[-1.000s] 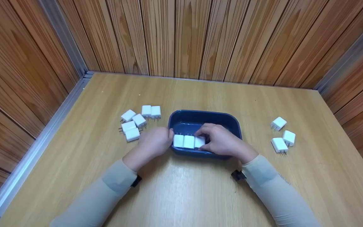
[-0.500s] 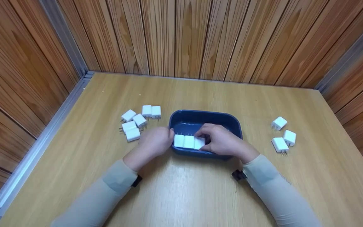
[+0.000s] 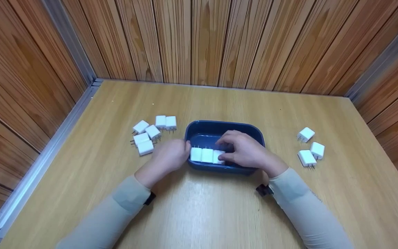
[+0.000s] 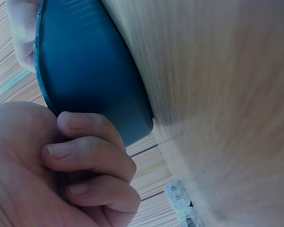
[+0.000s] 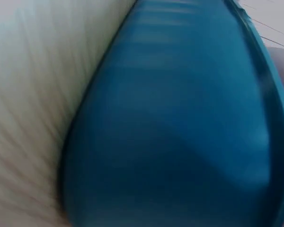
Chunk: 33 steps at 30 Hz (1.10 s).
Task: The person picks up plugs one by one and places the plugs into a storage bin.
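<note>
A dark blue plastic bin (image 3: 226, 123) stands in the middle of the table. Three white plug-in chargers (image 3: 207, 155) lie side by side along its near wall, prongs pointing to the far side. My left hand (image 3: 170, 155) grips the bin's left end, thumb at the rim and fingers curled outside it in the left wrist view. Inside the bin, my right hand (image 3: 243, 149) has its thumb near the rightmost charger (image 3: 217, 156) and its fingers spread off it. The right wrist view shows mostly the bin's outer wall (image 5: 165, 109); the right hand is largely hidden there.
Several white chargers (image 3: 145, 147) lie in a loose group left of the bin. Three more chargers (image 3: 306, 158) rest on the table (image 3: 199, 214) to the right. Wood-panelled walls (image 3: 206, 41) border the table at the back and sides.
My right hand has let go of the rightmost charger, its fingers spreading and shifting slightly up and right. The left hand stays on the bin.
</note>
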### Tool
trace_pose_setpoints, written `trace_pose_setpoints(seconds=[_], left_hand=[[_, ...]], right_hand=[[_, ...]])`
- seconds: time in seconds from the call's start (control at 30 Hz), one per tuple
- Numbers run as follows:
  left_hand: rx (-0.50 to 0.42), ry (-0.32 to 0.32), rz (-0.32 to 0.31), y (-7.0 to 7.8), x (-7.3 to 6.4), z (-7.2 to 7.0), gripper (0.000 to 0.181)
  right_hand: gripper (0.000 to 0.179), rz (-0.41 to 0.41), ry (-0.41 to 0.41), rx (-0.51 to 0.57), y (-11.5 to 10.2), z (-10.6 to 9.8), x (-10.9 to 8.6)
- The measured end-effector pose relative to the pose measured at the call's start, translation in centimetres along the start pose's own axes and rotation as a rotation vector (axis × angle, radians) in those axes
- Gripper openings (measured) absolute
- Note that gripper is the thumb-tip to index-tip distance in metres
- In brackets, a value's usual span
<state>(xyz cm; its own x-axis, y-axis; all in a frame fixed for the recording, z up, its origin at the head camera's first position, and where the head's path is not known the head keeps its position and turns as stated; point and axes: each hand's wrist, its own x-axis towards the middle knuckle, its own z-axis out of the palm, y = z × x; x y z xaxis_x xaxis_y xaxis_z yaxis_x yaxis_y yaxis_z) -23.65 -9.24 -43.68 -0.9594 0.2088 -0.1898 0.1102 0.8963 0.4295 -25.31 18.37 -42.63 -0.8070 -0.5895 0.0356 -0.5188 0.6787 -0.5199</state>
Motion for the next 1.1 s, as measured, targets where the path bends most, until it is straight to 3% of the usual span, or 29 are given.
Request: trace_pose_setpoints(seconds=[0.23, 0.53, 1.1], left_hand=[[-0.005, 0.007, -0.007, 0.0, 0.1, 0.1, 0.049], [0.024, 0.025, 0.009, -0.1, 0.0, 0.2, 0.05], [0.013, 0.011, -0.01, 0.1, 0.1, 0.1, 0.048]], right_hand=[[0.051, 0.003, 0.068, 0.053, 0.2, -1.5, -0.4], [0.05, 0.042, 0.127, 0.133, 0.8, -3.1, -1.0], [0.048, 0.142, 0.232, 0.029, 1.7, -6.5, -2.2]])
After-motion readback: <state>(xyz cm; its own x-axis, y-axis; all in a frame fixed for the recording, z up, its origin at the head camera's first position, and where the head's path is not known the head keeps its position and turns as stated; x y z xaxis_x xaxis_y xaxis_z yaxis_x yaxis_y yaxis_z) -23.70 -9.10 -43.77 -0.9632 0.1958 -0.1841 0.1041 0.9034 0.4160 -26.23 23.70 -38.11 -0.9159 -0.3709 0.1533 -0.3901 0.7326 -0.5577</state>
